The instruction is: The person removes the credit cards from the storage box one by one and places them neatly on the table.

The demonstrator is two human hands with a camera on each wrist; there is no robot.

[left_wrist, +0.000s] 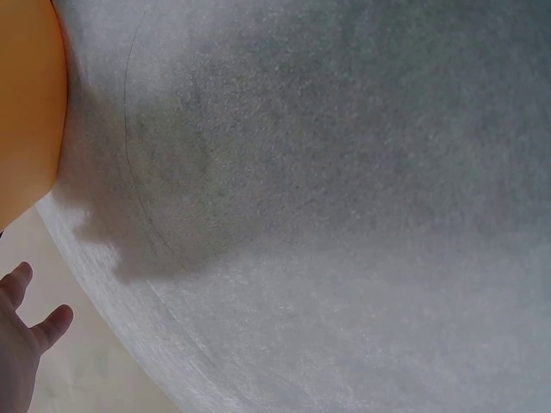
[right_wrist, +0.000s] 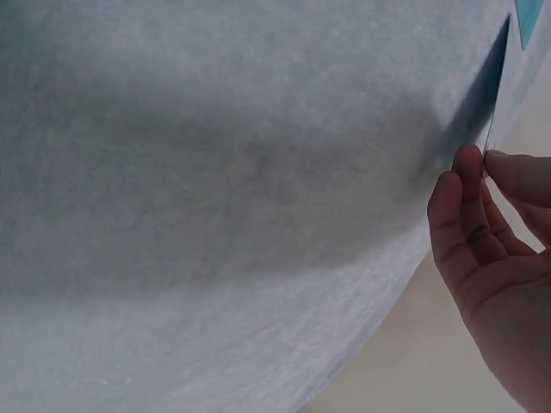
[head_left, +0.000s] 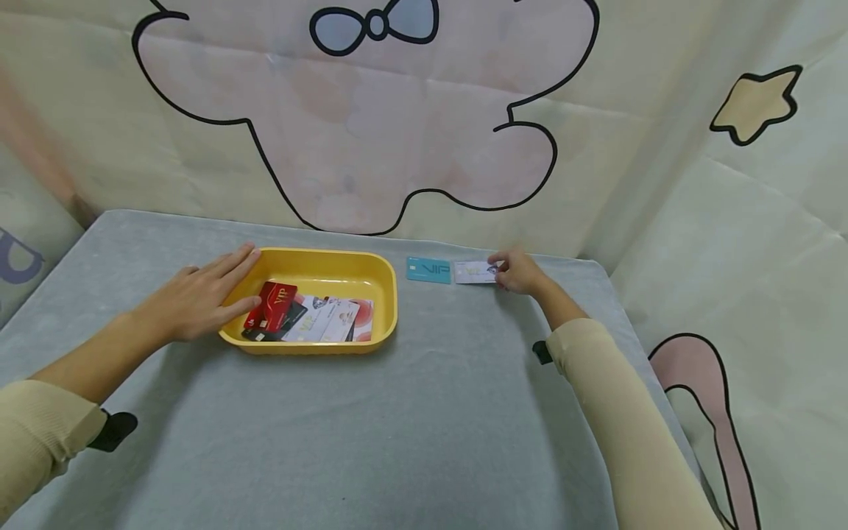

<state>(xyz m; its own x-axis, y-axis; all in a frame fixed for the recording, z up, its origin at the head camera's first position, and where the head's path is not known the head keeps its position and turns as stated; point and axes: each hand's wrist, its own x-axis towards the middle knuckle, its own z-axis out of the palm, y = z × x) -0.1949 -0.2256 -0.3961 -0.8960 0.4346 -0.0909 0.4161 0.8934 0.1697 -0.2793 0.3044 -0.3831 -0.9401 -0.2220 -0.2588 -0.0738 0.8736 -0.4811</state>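
A yellow tray (head_left: 318,349) stands left of centre on the table, holding several cards, among them a red VIP card (head_left: 274,305) and a white card (head_left: 331,319). My left hand (head_left: 199,298) rests at the tray's left rim with its fingers extended. To the right of the tray lies a teal VIP card (head_left: 428,270). Beside that one, my right hand (head_left: 519,272) pinches a white card (head_left: 473,272) by its right end. In the right wrist view, this white card (right_wrist: 502,90) appears edge-on between thumb and fingers, with a shadow under its tilted face.
A grey cloth covers the table (head_left: 371,434). A curtain (head_left: 424,132) with printed cartoon shapes hangs right behind the table's back edge, and another stretch of it lines the right side.
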